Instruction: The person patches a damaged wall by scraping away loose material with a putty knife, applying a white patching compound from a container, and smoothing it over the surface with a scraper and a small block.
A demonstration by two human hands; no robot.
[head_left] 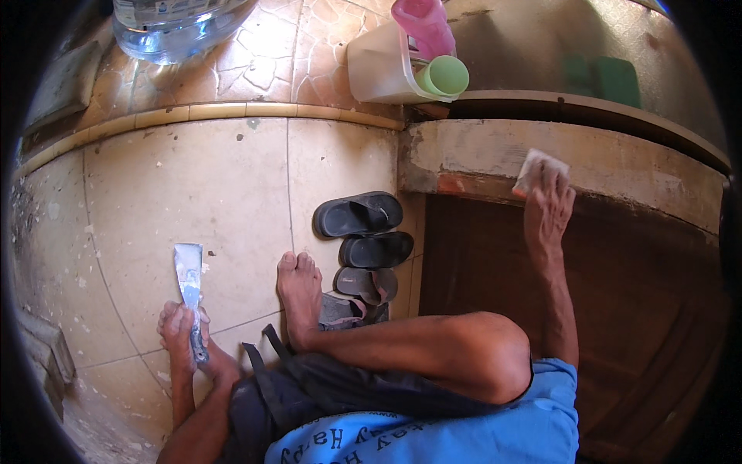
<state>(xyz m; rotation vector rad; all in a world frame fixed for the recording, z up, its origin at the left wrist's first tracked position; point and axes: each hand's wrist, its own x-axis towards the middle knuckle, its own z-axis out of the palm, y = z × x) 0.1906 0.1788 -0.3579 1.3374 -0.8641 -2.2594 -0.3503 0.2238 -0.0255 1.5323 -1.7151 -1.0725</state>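
Grips a putty knife [188, 271] by its handle with the left hand [178, 329] closed around it, blade-first away over the tiles. Holds a pale pad [533, 167] under the curled fingers of the right hand [551, 185], against the chipped face of the ledge [479, 151]. Could slide off the ledge's lower edge if pushed too low, likely scraping knuckles on rough, broken material. Might nick either of 2 bare feet [300, 298] if loosening or swinging the knife carelessly. Could also bump the tub [375, 69] through too wide a stroke, perhaps tipping the green cup [446, 77]. Shows dark lettering, mostly upside down, across the blue shirt [495, 429]; carries small print on the clear bottle [174, 42], too partial to make out surely.
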